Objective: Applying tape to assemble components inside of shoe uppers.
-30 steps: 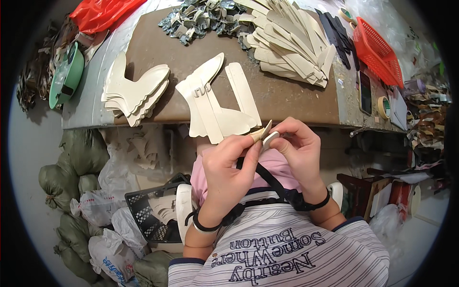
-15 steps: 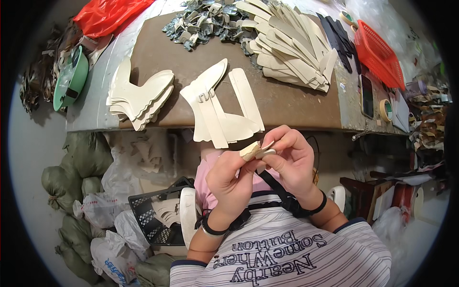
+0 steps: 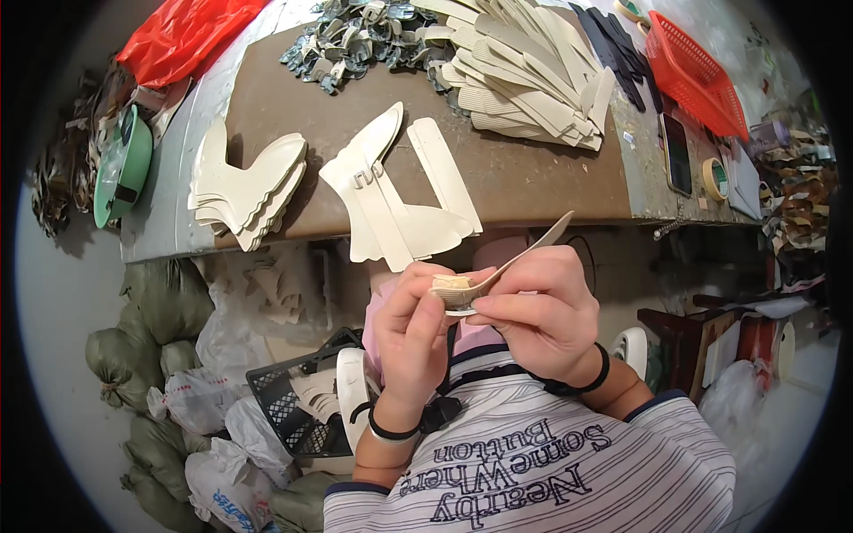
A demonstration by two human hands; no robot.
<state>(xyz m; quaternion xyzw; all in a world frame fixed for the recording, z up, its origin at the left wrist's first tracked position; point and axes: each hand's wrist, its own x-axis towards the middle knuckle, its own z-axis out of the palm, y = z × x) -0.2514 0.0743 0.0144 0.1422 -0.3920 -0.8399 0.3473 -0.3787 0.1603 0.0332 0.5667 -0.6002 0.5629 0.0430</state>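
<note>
Both hands meet in front of my lap at a thin cream strap [image 3: 544, 242], whose free end curves up to the right past my right hand. My left hand [image 3: 410, 329] pinches the strap's lower end, with a yellowish covering [image 3: 453, 282] at a fingertip. My right hand [image 3: 549, 311] grips it with thumb and fingers. A small pale, shiny piece under the strap, between the hands, is too small to name. Just beyond, on the table's edge, lie cream cut shoe pieces [image 3: 426, 229] with a buckled strap across them, and beside them a pair of loose straps [image 3: 444, 173].
On the brown-topped table [image 3: 293, 98] are a stack of cream shoe pieces [image 3: 253, 182], a heap of metal buckles [image 3: 351, 44] and a pile of ribbed cream straps [image 3: 524, 80]. A red basket [image 3: 697, 75] and a phone [image 3: 676, 155] sit right. A black crate [image 3: 275, 400] stands below left.
The strap has turned so its long end now rises to the right. My hands have moved slightly down, and my right hand has shifted right. The table appears slightly shifted left.
</note>
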